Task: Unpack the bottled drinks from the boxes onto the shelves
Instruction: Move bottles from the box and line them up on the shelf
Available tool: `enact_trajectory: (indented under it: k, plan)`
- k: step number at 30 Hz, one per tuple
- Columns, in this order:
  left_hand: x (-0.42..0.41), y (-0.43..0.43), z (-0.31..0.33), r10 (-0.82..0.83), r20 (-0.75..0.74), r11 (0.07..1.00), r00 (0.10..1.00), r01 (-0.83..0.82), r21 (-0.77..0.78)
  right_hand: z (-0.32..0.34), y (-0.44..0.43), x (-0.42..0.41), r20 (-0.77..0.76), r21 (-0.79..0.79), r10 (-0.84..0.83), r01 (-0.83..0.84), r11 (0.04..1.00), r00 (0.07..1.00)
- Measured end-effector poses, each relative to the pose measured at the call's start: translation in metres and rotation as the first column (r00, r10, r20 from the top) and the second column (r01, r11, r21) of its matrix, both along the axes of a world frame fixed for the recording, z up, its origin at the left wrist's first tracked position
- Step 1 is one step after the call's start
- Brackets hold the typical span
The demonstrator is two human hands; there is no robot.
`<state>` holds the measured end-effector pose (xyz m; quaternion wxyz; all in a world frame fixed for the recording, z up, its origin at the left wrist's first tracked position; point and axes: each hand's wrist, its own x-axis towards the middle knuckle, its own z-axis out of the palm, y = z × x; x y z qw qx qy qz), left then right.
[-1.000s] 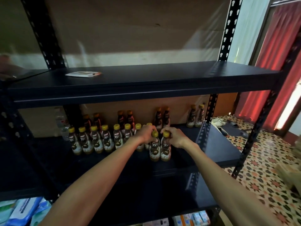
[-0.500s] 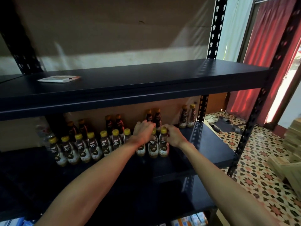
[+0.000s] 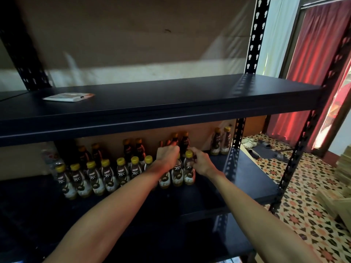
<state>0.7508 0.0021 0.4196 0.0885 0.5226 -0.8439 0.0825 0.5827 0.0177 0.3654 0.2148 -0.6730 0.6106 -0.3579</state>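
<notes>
Two bottles being seated at the right end of the front row on the middle shelf (image 3: 247, 177).
That shelf carries a front row of bottled drinks (image 3: 106, 175), with more pairs behind. Best, I judge, to press both flush against the row, bases flat, then release straight up so no neighbour tips. The left hand (image 3: 168, 155) has its grip curled narrow over the top of the inner bottle (image 3: 177, 176); the right hand (image 3: 201, 162) pinches the end bottle (image 3: 189, 174) at the neck, under its yellow cap (image 3: 189, 154).
</notes>
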Motion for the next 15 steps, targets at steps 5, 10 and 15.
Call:
enact_trajectory:
  k: [5, 10, 15]
  plan:
    - [0.000, 0.001, -0.002, 0.019, -0.065, 0.996, 0.998, -0.013, 0.089, -0.003, -0.001, -0.002, 0.031, 0.035, 0.024, -0.025, 0.999, 0.999]
    - [0.004, 0.024, -0.012, 0.016, -0.095, 0.999, 0.995, -0.019, -0.030, -0.009, 0.018, -0.002, 0.058, -0.030, 0.032, -0.031, 0.999, 0.998]
    - [0.018, 0.054, -0.044, -0.057, -0.211, 0.973, 0.976, 0.006, -0.231, -0.032, 0.044, 0.007, 0.116, -0.135, -0.101, 0.117, 0.984, 0.988]
